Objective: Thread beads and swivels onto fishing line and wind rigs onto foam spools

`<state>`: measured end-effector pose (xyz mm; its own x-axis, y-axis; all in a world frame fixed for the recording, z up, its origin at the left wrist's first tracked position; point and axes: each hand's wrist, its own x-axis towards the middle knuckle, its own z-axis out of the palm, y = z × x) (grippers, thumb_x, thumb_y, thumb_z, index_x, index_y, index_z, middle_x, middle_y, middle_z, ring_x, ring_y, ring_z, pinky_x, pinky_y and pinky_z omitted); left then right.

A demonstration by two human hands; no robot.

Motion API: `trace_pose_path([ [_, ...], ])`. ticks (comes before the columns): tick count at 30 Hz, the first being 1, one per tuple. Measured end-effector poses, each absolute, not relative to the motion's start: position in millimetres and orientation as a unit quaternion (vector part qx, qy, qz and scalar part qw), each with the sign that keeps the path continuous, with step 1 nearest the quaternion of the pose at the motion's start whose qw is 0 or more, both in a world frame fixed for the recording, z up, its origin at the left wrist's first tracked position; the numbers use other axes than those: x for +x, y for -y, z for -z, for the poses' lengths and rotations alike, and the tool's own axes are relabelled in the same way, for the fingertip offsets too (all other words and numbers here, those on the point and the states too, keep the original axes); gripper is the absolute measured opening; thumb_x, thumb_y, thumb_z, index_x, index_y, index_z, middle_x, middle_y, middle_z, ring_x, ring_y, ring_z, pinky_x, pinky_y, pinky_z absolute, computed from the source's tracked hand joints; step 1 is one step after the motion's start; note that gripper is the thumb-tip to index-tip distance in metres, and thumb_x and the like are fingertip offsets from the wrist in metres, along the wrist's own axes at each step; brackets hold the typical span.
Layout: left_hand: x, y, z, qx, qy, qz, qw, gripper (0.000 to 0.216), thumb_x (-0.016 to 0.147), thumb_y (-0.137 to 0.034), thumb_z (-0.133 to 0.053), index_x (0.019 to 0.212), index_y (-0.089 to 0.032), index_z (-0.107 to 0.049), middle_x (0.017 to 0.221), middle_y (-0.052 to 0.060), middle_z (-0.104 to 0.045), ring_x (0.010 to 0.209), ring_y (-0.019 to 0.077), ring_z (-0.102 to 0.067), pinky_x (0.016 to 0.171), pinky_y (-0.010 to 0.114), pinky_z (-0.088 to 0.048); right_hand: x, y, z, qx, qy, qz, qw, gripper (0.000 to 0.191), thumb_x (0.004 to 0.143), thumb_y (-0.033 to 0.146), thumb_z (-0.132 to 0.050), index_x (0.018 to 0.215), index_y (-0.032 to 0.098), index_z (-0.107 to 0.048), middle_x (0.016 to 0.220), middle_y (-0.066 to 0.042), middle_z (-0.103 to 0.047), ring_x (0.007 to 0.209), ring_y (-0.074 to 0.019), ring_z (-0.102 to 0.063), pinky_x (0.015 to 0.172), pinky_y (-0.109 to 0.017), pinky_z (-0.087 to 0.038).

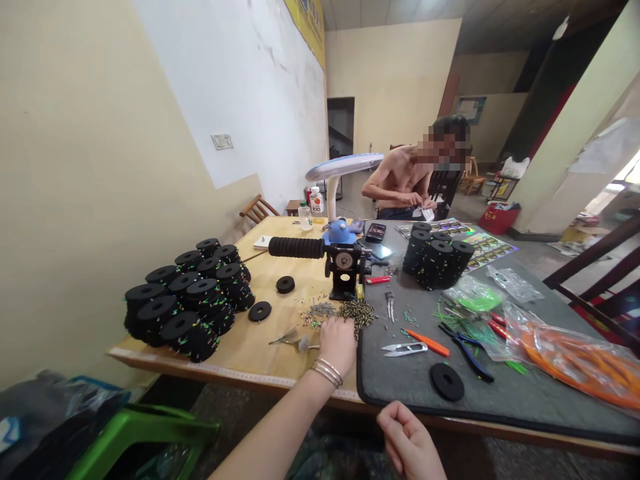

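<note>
My left hand (339, 343), with bracelets at the wrist, reaches to the near edge of a heap of small dark brass-coloured pieces (357, 313). Its fingers are bent together and their tips are hidden, so what they pinch cannot be seen. Small grey pieces (320, 309) and coloured beads lie just beyond it. My right hand (407, 440) is closed in front of the table edge, thumb against the curled forefinger; anything in it is too small to make out. A black winding device (344, 267) carrying a row of black foam rings (297, 247) stands beyond the heap.
Stacked black foam spools (183, 293) fill the table's left. On the grey mat (395, 380) lie thread snips (406, 349), an orange-handled tool (429, 343), blue-handled pliers (470, 353), a foam ring (447, 381) and orange tubing (575, 360). A blue lamp (340, 230) and another person (400, 177) are beyond.
</note>
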<state>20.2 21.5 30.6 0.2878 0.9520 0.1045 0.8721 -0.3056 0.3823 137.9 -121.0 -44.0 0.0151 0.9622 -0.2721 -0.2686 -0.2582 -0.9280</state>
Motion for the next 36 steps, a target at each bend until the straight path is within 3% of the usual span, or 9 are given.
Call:
trace_pose_path([
  [5,16,-16,-42,0.788,-0.562,-0.192,0.165,0.031,0.081,0.000,-0.037,0.086,-0.013,-0.065,0.090,0.017,-0.064,0.094,0.0288,-0.052,0.081,0.040,-0.035,136,120,37,-0.515,0.316,-0.617,0.504,0.057,0.058,0.074,-0.066,0.065,0.021,-0.045,0.035,0.014,-0.028,0.032,-0.0029,-0.016,0.035,-0.017,-0.009],
  [10,-2,21,-45,0.781,-0.506,-0.262,0.257,0.019,0.088,-0.015,-0.043,0.090,-0.018,-0.062,0.092,0.007,-0.062,0.090,0.0202,-0.053,0.080,0.030,-0.039,133,124,27,-0.527,0.324,-0.615,0.488,0.056,0.060,0.072,-0.066,0.068,0.020,-0.046,0.047,0.007,-0.052,0.032,-0.0017,-0.027,0.032,-0.015,-0.015],
  [14,-17,64,-21,0.504,-0.441,-0.357,0.651,0.008,0.080,-0.021,-0.059,0.086,-0.017,-0.060,0.077,0.001,-0.056,0.066,0.0132,-0.050,0.061,0.025,-0.038,123,131,20,-0.501,0.359,-0.619,0.486,0.050,0.069,0.067,-0.063,0.070,0.019,-0.047,0.062,0.001,-0.063,0.035,-0.0021,-0.035,0.032,-0.014,-0.021],
  [18,-27,92,5,0.272,-0.369,-0.375,0.806,0.018,0.071,-0.025,-0.072,0.080,-0.015,-0.060,0.071,-0.001,-0.055,0.059,0.0099,-0.048,0.055,0.023,-0.035,108,135,17,-0.491,0.373,-0.634,0.467,0.047,0.072,0.064,-0.061,0.068,0.019,-0.046,0.061,0.002,-0.061,0.035,-0.0021,-0.033,0.032,-0.014,-0.022],
  [25,-31,101,23,0.145,-0.308,-0.394,0.854,0.015,0.073,-0.019,-0.073,0.081,-0.014,-0.062,0.076,0.001,-0.059,0.063,0.0090,-0.053,0.054,0.020,-0.034,100,138,22,-0.522,0.380,-0.629,0.433,0.038,0.077,0.055,-0.056,0.068,0.020,-0.046,0.042,0.009,-0.045,0.032,-0.0039,-0.030,0.032,-0.015,-0.021],
  [36,-31,102,24,0.158,-0.299,-0.398,0.853,0.012,0.075,-0.018,-0.071,0.081,-0.014,-0.062,0.080,0.003,-0.062,0.055,0.0059,-0.048,0.057,0.020,-0.035,98,137,24,-0.523,0.395,-0.612,0.442,0.034,0.079,0.051,-0.054,0.067,0.020,-0.047,0.042,0.009,-0.045,0.033,-0.0049,-0.031,0.034,-0.015,-0.023],
])
